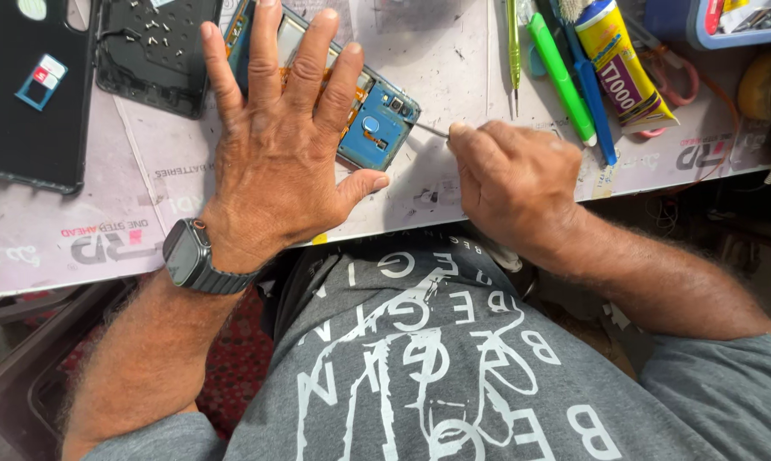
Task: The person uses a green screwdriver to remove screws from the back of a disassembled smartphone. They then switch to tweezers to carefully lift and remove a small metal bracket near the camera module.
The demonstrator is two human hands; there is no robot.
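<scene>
Grip of the left hand (276,162): palm flat, fingers spread, pressing an opened blue phone (375,119) onto the desk (453,60); nothing enclosed. Far left lay a black back cover (27,94) bearing a small blue-and-red card (41,81), then a black tray (159,51) of loose screws. Phone's long axis ran diagonally, upper left to lower right, its free corner just left of the right hand (513,183). That hand was pinched shut on a thin metal tool (430,130), tip touching the phone's edge. Further right: green tweezers (513,47), green pen (561,77), blue pen (592,98), yellow glue tube with purple label (620,68).
</scene>
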